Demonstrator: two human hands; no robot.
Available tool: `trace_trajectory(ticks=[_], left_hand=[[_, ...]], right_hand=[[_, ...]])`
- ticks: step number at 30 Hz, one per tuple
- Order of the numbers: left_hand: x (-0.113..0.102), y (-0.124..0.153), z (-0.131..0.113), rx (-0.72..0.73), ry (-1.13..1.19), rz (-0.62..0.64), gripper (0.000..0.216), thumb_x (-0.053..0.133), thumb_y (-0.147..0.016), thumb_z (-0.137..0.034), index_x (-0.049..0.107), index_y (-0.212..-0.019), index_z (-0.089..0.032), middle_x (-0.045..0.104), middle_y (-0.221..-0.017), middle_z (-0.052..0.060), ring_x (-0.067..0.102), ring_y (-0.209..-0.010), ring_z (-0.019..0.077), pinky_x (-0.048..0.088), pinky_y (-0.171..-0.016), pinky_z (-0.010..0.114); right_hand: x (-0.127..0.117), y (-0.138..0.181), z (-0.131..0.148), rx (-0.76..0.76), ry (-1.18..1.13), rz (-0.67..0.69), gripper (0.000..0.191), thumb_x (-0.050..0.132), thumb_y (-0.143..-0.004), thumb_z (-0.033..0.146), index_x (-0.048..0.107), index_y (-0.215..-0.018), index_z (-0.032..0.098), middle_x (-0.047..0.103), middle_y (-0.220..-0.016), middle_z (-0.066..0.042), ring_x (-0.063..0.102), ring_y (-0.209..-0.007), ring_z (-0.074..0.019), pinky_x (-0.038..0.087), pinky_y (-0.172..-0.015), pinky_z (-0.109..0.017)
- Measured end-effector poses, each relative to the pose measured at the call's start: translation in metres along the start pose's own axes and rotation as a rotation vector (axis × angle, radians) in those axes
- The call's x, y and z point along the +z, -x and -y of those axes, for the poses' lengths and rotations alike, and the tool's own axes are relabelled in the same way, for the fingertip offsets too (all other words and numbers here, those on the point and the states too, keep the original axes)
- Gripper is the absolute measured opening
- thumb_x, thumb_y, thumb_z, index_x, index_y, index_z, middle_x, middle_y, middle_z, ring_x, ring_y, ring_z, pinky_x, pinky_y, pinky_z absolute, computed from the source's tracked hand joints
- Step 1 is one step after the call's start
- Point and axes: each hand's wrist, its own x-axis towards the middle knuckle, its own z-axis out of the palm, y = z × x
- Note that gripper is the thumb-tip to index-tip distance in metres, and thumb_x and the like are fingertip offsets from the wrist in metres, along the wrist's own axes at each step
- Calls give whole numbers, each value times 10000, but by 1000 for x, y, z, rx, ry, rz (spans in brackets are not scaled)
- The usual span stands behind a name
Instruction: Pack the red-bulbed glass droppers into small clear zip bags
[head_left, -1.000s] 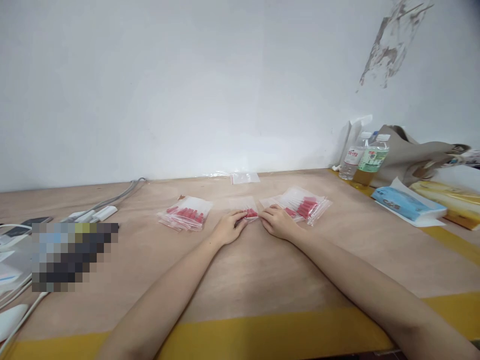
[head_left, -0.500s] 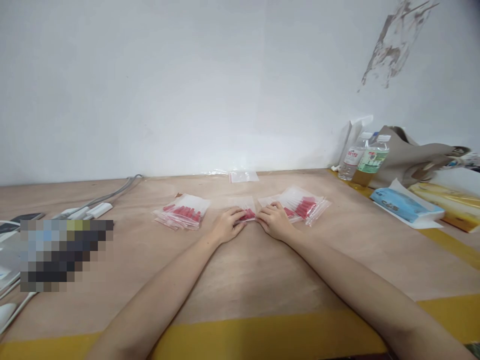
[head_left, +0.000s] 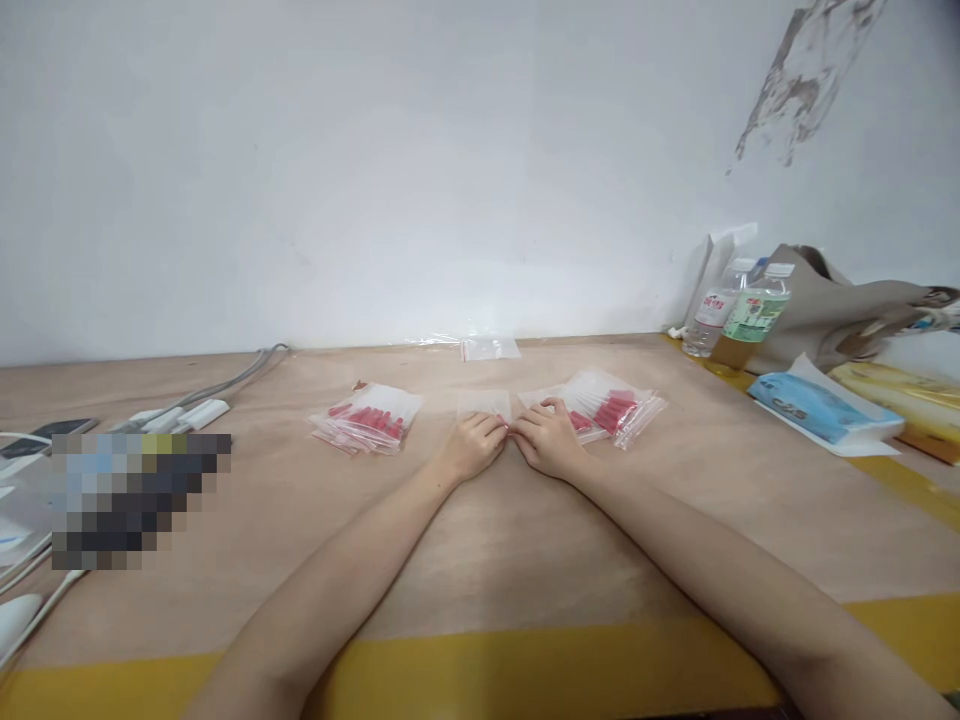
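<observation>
A small clear zip bag (head_left: 484, 402) lies flat at the middle of the table, with a bit of red showing at its near edge. My left hand (head_left: 478, 446) covers most of that edge, fingers bent and pinched on it. At the bag's right corner, the fingertips of my right hand (head_left: 547, 440) are pressed together on the same edge, almost touching the left ones. A pile of zip bags with red sticks (head_left: 367, 420) lies to the left. Beside my right hand is another pile of filled bags (head_left: 616, 408), partly hidden by that hand.
Near the wall lies a flat clear bag (head_left: 491, 348). Two bottles (head_left: 750, 318), a grey-brown bag (head_left: 832, 310) and a blue tissue pack (head_left: 821, 408) stand or lie at the right. Cables (head_left: 240, 378), white plugs (head_left: 201, 415) and a phone (head_left: 49, 436) are at the left.
My left hand has slid right along the bag's near edge toward my right hand, covering the red sticks there. My right hand stays at the right corner. The view has shifted slightly.
</observation>
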Motion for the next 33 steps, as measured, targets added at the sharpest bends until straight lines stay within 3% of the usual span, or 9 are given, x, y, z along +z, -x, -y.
trace_trajectory(ticks=[11, 20, 26, 30, 33], left_hand=[[-9, -5, -1, 22, -102, 66, 192, 379, -876, -156, 562, -820, -133, 607, -764, 61, 570, -751, 183, 440, -705, 320], [-41, 17, 9, -57, -159, 109, 233, 344, -903, -205, 559, -828, -155, 592, -777, 76, 562, -768, 188, 422, -736, 342], [-43, 26, 10, -108, -147, 110, 242, 347, -884, -159, 551, -755, -161, 581, -726, 75, 550, -740, 199, 424, -751, 359], [-39, 28, 12, -146, -132, 86, 236, 360, -855, -122, 541, -709, -166, 572, -703, 70, 548, -739, 197, 414, -810, 379], [-39, 28, 12, -157, -112, 77, 234, 367, -851, -123, 546, -708, -170, 578, -698, 64, 555, -739, 191, 411, -833, 381]], right_hand=[[-2, 6, -2, 50, 38, -52, 188, 420, -839, 200, 592, -768, 179, 634, -729, -23, 507, -737, -147, 177, -894, -394], [-13, 13, -10, 111, 27, -34, 173, 438, -809, 165, 599, -749, 187, 636, -715, -15, 516, -757, -150, 154, -931, -407], [-17, 15, -12, 88, 31, -30, 169, 447, -806, 154, 604, -758, 194, 640, -717, -10, 518, -767, -151, 136, -944, -422], [-18, 14, -12, 83, 32, -16, 183, 434, -832, 186, 608, -773, 189, 641, -742, -24, 527, -776, -155, 211, -892, -403], [-15, 13, -9, 80, -26, 14, 175, 480, -826, 263, 611, -917, 192, 641, -891, -59, 545, -818, -166, 309, -785, -342]])
